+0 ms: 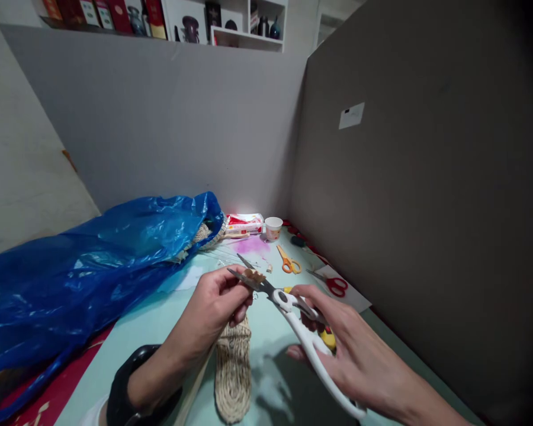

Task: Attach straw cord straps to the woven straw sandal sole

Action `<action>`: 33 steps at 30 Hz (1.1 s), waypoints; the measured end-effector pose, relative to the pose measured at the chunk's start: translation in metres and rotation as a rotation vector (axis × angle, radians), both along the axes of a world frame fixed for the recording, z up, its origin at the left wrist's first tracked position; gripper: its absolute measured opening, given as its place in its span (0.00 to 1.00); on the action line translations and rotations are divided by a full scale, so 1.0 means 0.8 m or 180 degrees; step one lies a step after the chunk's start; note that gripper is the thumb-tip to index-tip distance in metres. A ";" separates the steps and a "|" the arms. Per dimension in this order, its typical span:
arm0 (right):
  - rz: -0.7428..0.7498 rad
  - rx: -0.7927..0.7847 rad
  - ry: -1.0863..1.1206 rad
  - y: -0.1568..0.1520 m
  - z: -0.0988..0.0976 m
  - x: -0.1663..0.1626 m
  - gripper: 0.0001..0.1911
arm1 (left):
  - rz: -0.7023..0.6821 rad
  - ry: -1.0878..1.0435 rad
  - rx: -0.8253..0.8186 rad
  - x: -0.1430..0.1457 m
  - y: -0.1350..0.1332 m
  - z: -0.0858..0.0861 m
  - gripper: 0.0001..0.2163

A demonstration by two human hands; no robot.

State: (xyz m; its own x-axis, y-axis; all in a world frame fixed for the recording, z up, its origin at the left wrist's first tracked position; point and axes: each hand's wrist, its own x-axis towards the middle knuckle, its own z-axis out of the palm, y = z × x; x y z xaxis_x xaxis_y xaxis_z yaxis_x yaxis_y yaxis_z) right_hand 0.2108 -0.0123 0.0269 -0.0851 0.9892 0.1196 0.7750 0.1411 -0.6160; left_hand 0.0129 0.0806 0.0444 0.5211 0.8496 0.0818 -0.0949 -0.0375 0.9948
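My right hand (337, 337) is closed around the white handles of a pair of scissors (311, 346). The scissors' dark blades are spread apart and point up and left. Between them lies a small brown, ragged-edged piece (254, 276), beside the fingertips of my left hand (222, 296). Those left fingers are pinched together; a pale straw strand (194, 384) trails down from beneath that hand. The exact spot where it is gripped is hidden. Below the hands, a woven straw sole (233, 378) lies flat on the table, its upper end partly covered by my left hand.
A blue plastic bag (115, 248) with woven straw inside spreads over the left. Farther back on the table (146, 325) are a red-and-white packet (245, 225), a paper cup (273, 228), orange scissors (288, 261) and red scissors (336, 286). Grey partitions (204, 130) enclose the table.
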 end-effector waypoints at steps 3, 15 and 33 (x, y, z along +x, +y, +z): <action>0.0014 -0.0006 -0.0015 0.001 0.001 0.003 0.29 | 0.0090 0.0054 0.0000 0.002 0.000 -0.003 0.05; 0.0245 0.0357 -0.0170 0.000 0.002 0.009 0.18 | 0.0109 0.0210 -0.0187 0.005 -0.001 -0.005 0.05; -0.0261 0.0057 0.0018 -0.048 -0.015 0.045 0.12 | -0.0915 0.1140 -0.0048 0.000 0.000 -0.003 0.14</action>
State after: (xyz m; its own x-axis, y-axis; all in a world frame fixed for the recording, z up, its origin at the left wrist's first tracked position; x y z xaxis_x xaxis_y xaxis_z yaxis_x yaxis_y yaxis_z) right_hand 0.2464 -0.0511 0.0150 -0.0032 0.9905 0.1378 0.7809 0.0885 -0.6183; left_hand 0.0133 0.0805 0.0419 0.7290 0.6660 -0.1579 0.2507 -0.0451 0.9670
